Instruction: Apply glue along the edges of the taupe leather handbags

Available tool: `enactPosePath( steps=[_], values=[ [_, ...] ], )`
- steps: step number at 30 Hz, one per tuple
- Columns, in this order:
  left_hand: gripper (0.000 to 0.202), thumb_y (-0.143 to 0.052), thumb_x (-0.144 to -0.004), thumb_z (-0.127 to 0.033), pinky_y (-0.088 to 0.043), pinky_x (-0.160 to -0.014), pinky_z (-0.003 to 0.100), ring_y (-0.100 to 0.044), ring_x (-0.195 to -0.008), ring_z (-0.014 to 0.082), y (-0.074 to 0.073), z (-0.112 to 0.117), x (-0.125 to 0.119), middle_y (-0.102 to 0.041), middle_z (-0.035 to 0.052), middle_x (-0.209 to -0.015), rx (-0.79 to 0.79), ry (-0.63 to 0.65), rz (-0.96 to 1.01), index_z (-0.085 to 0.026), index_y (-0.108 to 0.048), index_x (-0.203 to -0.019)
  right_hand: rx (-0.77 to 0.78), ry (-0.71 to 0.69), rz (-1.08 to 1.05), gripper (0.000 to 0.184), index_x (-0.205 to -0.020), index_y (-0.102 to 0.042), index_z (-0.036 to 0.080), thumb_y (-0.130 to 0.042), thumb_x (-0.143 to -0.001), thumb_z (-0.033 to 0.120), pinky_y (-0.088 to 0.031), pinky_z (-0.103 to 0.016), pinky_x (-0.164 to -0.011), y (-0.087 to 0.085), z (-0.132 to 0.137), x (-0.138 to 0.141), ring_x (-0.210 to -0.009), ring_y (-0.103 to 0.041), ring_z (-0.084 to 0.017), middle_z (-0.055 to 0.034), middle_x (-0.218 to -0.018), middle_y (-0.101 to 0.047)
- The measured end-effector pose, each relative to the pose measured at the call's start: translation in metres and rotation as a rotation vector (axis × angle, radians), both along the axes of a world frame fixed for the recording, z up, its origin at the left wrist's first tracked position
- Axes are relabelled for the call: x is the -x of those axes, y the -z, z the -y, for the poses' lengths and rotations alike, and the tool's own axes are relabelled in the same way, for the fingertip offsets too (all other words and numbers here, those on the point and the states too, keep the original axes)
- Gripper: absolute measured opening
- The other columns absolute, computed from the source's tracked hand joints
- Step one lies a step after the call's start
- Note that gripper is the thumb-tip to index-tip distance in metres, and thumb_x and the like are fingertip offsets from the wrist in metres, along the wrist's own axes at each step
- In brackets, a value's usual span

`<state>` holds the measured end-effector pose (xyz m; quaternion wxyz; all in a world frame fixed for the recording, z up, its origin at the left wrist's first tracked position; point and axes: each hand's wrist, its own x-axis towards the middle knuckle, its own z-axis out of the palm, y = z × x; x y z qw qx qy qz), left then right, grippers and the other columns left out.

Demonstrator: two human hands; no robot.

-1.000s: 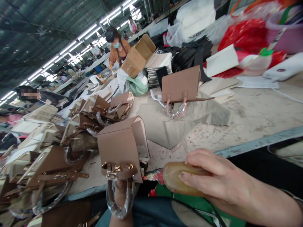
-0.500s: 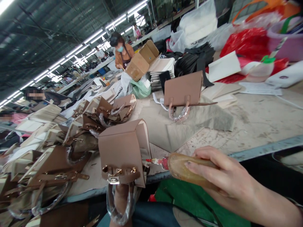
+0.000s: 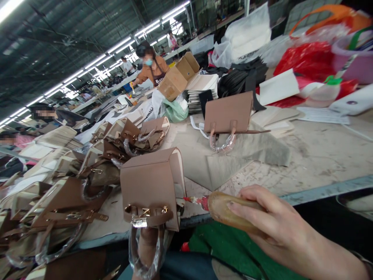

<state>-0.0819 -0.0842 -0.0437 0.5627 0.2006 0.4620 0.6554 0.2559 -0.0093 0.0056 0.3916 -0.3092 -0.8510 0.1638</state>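
A brown handbag (image 3: 148,179) hangs upside down at the table's front edge, its plastic-wrapped handles pointing down and its metal clasp facing me. My left hand (image 3: 148,243) reaches up between those handles and holds the bag from below; its fingers are hidden behind the bag. In my right hand (image 3: 274,217) is a yellowish squeeze bottle (image 3: 223,208), gripped around its body and lying nearly level. The bottle's thin, red-stained nozzle (image 3: 195,200) points left, close to the open side edge of the bag. Whether the tip touches the edge I cannot tell.
Several similar brown bags (image 3: 67,202) crowd the table's left side. Another upturned bag (image 3: 229,112) stands farther back on a grey sheet (image 3: 210,171). Beyond are a cardboard box (image 3: 173,81), black pieces, a red plastic bag (image 3: 305,58) and a purple basin (image 3: 354,60). Co-workers sit behind.
The view has shifted slightly. The bottle and my right hand have moved a little to the right, while the handbag stays nearly in place. The co-worker in orange now stretches an arm leftward.
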Motion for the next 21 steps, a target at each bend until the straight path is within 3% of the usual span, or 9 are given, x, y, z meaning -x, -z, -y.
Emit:
enactPosePath(
  steps=[4,7,11,15,21],
  values=[
    [0.053,-0.074,-0.077,-0.059,-0.030,-0.117,0.040,-0.022,-0.147,0.0243,-0.008,-0.005,-0.015,-0.061,-0.0068,-0.135,-0.025,-0.037,-0.024,-0.044,-0.063,-0.126,0.021,-0.034,0.009,0.040,-0.119,-0.059,0.019,-0.046,-0.086,-0.001,-0.053,-0.025,-0.072,0.002,0.002,0.001,-0.094,-0.056,-0.019,-0.0110,-0.111,-0.051],
    [0.055,-0.080,-0.073,-0.053,-0.024,-0.119,0.041,-0.019,-0.147,0.0245,-0.005,-0.005,-0.020,-0.059,-0.0089,-0.137,-0.059,-0.068,-0.060,-0.044,-0.064,-0.125,0.021,-0.024,0.026,0.035,-0.114,-0.061,0.019,-0.045,-0.088,0.001,-0.051,-0.027,-0.069,-0.001,0.000,0.004,-0.089,-0.057,-0.020,-0.0106,-0.106,-0.053],
    [0.053,-0.078,-0.077,-0.048,-0.022,-0.120,0.042,-0.021,-0.147,0.0245,0.004,-0.002,-0.016,-0.058,-0.0081,-0.138,-0.066,-0.058,-0.060,-0.041,-0.063,-0.128,-0.038,-0.010,0.013,0.028,-0.105,-0.062,0.019,-0.046,-0.090,0.002,-0.050,-0.030,-0.072,-0.005,-0.002,0.007,-0.093,-0.058,-0.022,-0.0106,-0.104,-0.054],
    [0.057,-0.076,-0.079,-0.050,-0.019,-0.121,0.040,-0.021,-0.147,0.0240,0.003,-0.003,-0.010,-0.051,-0.0063,-0.145,-0.037,-0.011,-0.036,-0.038,-0.060,-0.132,-0.061,-0.011,-0.003,0.033,-0.112,-0.059,0.017,-0.046,-0.088,-0.002,-0.050,-0.029,-0.074,-0.003,0.000,0.004,-0.096,-0.056,-0.022,-0.0117,-0.108,-0.052],
    [0.050,-0.049,-0.090,-0.067,-0.015,-0.119,0.036,-0.014,-0.148,0.0147,-0.001,-0.001,-0.003,-0.056,-0.0093,-0.140,0.041,-0.005,0.042,-0.039,-0.062,-0.129,0.043,-0.051,0.030,0.037,-0.118,-0.056,0.020,-0.046,-0.088,0.001,-0.049,-0.026,-0.068,-0.002,0.003,0.003,-0.089,-0.053,-0.019,-0.0097,-0.107,-0.051]
  ],
)
